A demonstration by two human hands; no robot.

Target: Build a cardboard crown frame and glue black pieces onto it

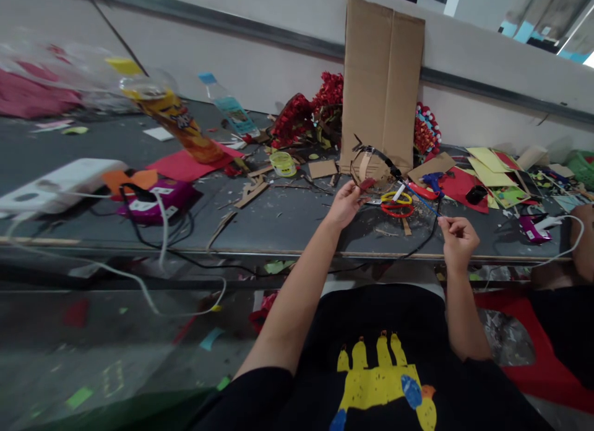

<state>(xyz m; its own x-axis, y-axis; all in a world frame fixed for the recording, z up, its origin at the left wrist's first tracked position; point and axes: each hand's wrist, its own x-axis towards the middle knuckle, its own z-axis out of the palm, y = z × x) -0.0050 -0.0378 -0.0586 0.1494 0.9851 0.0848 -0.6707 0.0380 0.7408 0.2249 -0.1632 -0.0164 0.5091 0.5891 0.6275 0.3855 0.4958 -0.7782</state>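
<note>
My left hand (346, 203) reaches over the grey table (278, 224) and pinches a small dark red piece (366, 184) joined to a cardboard ring with a black strap (371, 162). My right hand (457, 236) is curled closed near the table's front edge, pinching the end of a thin blue stick (424, 203). Between the hands lie a yellow ring (396, 198) and a red ring (397, 209). A black cable (429, 236) runs off the table edge beside my right hand.
A tall folded cardboard sheet (383, 85) leans on the wall. Red decorations (309, 112), coloured paper (487, 165), a tipped chip can (179, 122), a water bottle (229, 106), a yellow tape roll (283, 163), a white box (55, 183) and cables litter the table. Another person sits at right (575, 282).
</note>
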